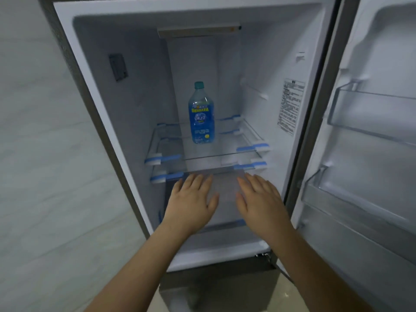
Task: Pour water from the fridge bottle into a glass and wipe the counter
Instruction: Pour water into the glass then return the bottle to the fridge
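Well, step in hand: the fetch looks barely begun, going by how things lie; the fridge (67, 64) stands open, its door (371, 131) swung out at 3 o'clock.
Bottle: the blue water bottle (201, 113) stands upright on the upper glass shelf (202, 154), cap on, alone there, set a little back from the shelf's front edge.
Left hand: the left hand (191, 201) is flat, palm down, fingers spread and empty, hovering in front of the lower shelf (225, 171); whether the fingertips touch it I cannot tell.
Right hand: the right hand (258, 199) is likewise spread flat and holds nothing, just beside the left with a gap between them.
Key relation: from both hands the bottle lies at 12 o'clock, up and deeper in, well apart from either grip; its long axis runs vertical, so a grip would wrap round its side.
Nearer hand: the bottle sits almost over the left hand's fingers, so the left looks slightly nearer, though the right is not far off.
Next move, as I judge it: one hand must rise over the upper shelf's edge and close round the bottle's label.
Not seen: no glass, cloth or counter shows here.
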{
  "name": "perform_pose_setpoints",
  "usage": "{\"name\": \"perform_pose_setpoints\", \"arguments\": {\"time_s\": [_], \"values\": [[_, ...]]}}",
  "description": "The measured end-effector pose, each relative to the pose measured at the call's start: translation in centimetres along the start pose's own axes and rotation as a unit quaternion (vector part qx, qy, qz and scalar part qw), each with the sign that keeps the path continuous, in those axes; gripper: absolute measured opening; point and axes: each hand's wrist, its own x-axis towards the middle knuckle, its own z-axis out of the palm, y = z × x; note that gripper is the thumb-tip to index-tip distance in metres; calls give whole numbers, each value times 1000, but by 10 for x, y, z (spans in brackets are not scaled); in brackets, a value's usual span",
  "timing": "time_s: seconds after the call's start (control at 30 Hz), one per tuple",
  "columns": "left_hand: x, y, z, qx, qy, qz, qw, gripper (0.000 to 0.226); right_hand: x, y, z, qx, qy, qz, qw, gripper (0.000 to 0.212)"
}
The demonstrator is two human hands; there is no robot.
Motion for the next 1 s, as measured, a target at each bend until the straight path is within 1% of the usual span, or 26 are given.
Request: {"name": "perform_pose_setpoints", "arguments": {"time_s": [0.1,0.2,0.27,0.37,0.5,0.6,0.73,0.87,1.0], "values": [[-27,11,0,-5,-6,20,1000,82,-26,0,-1,7,-17,4,1000,59],[-53,16,-5,-7,10,33,999,76,-47,-6,-8,10,-30,-2,999,62],[-68,18,-8,2,4,33,999,77,-58,-11,-13,5,-30,-10,999,62],[-89,21,-12,13,-9,32,999,79,-71,-20,-21,3,-27,2,1000,63],[-120,17,-17,3,-19,23,1000,80,-91,-37,-28,3,-40,-2,999,65],[-144,6,-22,-3,-4,24,1000,76,-110,-51,-34,-3,-38,-5,999,64],[-178,-5,-21,-4,27,40,999,66,-140,-71,-41,-22,-52,19,998,60],[-211,-9,-15,-22,29,50,998,69,-175,-89,-50,-37,-73,30,996,52],[-236,3,-16,-40,-13,77,996,80,-211,-97,-61,-49,-78,45,995,60]]}}
